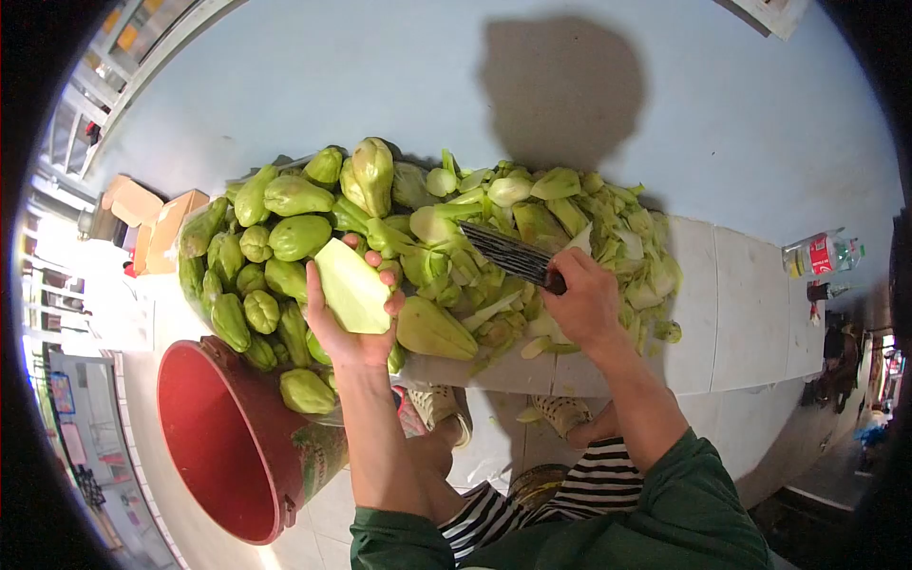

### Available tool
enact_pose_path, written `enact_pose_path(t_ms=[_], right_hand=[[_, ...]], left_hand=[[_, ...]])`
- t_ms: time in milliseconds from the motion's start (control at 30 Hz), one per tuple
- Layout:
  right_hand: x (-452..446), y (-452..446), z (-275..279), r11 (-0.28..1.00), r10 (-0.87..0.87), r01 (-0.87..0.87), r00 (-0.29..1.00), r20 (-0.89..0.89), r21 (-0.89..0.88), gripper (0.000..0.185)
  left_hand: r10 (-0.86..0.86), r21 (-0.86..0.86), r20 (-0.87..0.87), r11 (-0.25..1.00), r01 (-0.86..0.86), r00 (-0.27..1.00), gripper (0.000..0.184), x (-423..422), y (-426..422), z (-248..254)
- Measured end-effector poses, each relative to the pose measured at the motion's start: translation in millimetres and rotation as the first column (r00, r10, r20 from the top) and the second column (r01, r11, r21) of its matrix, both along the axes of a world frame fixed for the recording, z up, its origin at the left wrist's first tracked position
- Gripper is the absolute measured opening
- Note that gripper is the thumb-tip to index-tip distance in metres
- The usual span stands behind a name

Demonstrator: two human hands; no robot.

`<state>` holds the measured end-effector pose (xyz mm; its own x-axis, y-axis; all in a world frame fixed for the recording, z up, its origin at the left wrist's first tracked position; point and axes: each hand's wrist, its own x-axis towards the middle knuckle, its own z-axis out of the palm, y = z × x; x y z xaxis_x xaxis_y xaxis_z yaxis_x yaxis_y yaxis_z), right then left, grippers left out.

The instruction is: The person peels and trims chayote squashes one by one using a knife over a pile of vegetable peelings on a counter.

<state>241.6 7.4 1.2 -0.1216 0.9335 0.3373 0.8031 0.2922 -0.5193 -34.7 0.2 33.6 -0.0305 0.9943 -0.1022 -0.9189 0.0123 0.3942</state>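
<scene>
My left hand (pixel 340 328) is wrapped round a peeled chayote (pixel 353 290), pale green with flat cut faces. In my right hand (pixel 584 294) is a knife (pixel 508 254) with a broad, dark, streaked blade; its tip points up and left toward the chayote, apart from it. Whole unpeeled chayotes (pixel 299 237) are heaped to the left of and behind my left hand. A large unpeeled chayote (pixel 435 330) lies between my hands. Cut peels and green scraps (pixel 632 252) spread behind and to the right of the knife.
A red bucket (pixel 214 442) lies tilted at the lower left, its mouth facing me. An opened cardboard box (pixel 171 228) is at the far left. The pile rests on a pale tiled ledge (pixel 736 304) against a blue wall (pixel 380 76). A plastic bottle (pixel 819 255) lies at right.
</scene>
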Motion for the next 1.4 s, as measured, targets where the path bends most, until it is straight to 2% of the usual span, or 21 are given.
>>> enact_pose_path(t_ms=[133, 167, 233, 267, 367, 400, 567, 600, 633, 667, 700, 733, 767, 833, 867, 900, 967, 1067, 1167, 1300, 1400], right_hand=[[-4, -1, 4, 0.998, 0.002, -0.002, 1.000, 0.006, -0.056, 0.023], [-4, -1, 4, 0.996, 0.001, 0.000, 1.000, 0.004, -0.086, 0.023], [-6, -2, 5, 0.996, 0.004, -0.005, 1.000, -0.008, -0.085, 0.023], [-8, -3, 5, 0.996, 0.006, -0.008, 1.000, -0.024, -0.085, 0.024], [-10, -5, 3, 0.988, 0.032, -0.038, 0.999, -0.041, -0.151, 0.025], [-12, -5, 3, 0.988, 0.033, -0.040, 0.998, -0.044, -0.151, 0.025], [-13, -8, -2, 0.990, 0.056, -0.064, 0.996, -0.065, -0.125, 0.027], [-14, -8, -3, 0.989, 0.060, -0.068, 0.996, -0.067, -0.128, 0.027], [-12, -7, -4, 0.988, 0.057, -0.068, 0.995, -0.081, -0.142, 0.027], [-11, -7, -5, 0.984, 0.058, -0.074, 0.994, -0.095, -0.163, 0.027], [-10, -9, -5, 0.980, 0.077, -0.093, 0.992, -0.098, -0.174, 0.027], [-9, -7, -4, 0.981, 0.079, -0.093, 0.993, -0.088, -0.173, 0.026], [-8, -5, -4, 0.981, 0.073, -0.085, 0.994, -0.075, -0.172, 0.024], [-8, -6, -6, 0.981, 0.072, -0.088, 0.993, -0.094, -0.175, 0.023], [-6, -5, -6, 0.984, 0.070, -0.087, 0.991, -0.110, -0.157, 0.022], [-5, -6, -6, 0.983, 0.074, -0.090, 0.992, -0.106, -0.160, 0.022], [-5, -6, -6, 0.977, 0.055, -0.074, 0.993, -0.101, -0.198, 0.020], [-8, -8, 2, 0.979, 0.029, -0.053, 0.992, -0.125, -0.197, 0.020], [-4, -7, 2, 0.974, 0.056, -0.087, 0.987, -0.150, -0.210, 0.021], [-10, -11, 1, 0.961, 0.027, -0.054, 0.994, -0.102, -0.272, 0.023], [-6, -13, -1, 0.952, 0.041, -0.062, 0.996, -0.078, -0.301, 0.024]], left_hand=[[-0.188, 0.307, 0.139, 0.942, 0.138, 0.972, 0.051, 0, -2, 0], [-0.184, 0.308, 0.139, 0.942, 0.135, 0.973, 0.051, 0, -1, -1], [-0.249, 0.475, 0.234, 0.873, 0.113, 0.940, 0.053, 0, -1, -4], [-0.256, 0.489, 0.341, 0.870, 0.062, 0.904, 0.058, -1, -2, -8], [-0.423, 0.636, 0.469, 0.770, 0.035, 0.776, 0.041, 1, 1, 2], [-0.425, 0.640, 0.474, 0.768, 0.030, 0.771, 0.031, 2, 1, 7], [-0.350, 0.541, 0.521, 0.841, 0.015, 0.778, 0.017, -2, -1, 1], [-0.153, 0.261, 0.376, 0.964, 0.054, 0.914, 0.015, -6, 0, -6], [0.002, -0.043, 0.155, 0.999, 0.005, 0.988, 0.013, -8, 2, -11], [-0.035, -0.180, -0.242, 0.984, -0.010, 0.970, 0.012, -4, 8, -17], [-0.125, -0.306, -0.590, 0.949, -0.077, 0.797, 0.013, 3, 13, -22], [-0.249, -0.363, -0.706, 0.931, -0.036, 0.663, 0.022, 8, 14, -24], [-0.246, -0.365, -0.707, 0.930, -0.044, 0.663, 0.022, 10, 14, -23], [-0.397, -0.375, -0.725, 0.913, 0.162, 0.563, 0.027, 18, 5, -11], [-0.386, -0.332, -0.774, 0.922, 0.198, 0.502, 0.032, 15, 2, -7], [-0.386, -0.333, -0.770, 0.922, 0.196, 0.507, 0.032, 11, 1, -3], [-0.222, -0.239, -0.829, 0.970, 0.034, 0.513, 0.031, 0, -3, 2], [-0.112, -0.245, -0.834, 0.953, -0.181, 0.541, 0.031, -27, -13, 7], [-0.139, -0.264, -0.878, 0.938, -0.223, 0.459, 0.035, -59, -38, 15], [-0.058, -0.250, -0.866, 0.910, -0.330, 0.497, 0.039, -99, -102, 11], [-0.206, -0.368, -0.842, 0.895, -0.252, 0.499, 0.043, -117, -180, -17]])
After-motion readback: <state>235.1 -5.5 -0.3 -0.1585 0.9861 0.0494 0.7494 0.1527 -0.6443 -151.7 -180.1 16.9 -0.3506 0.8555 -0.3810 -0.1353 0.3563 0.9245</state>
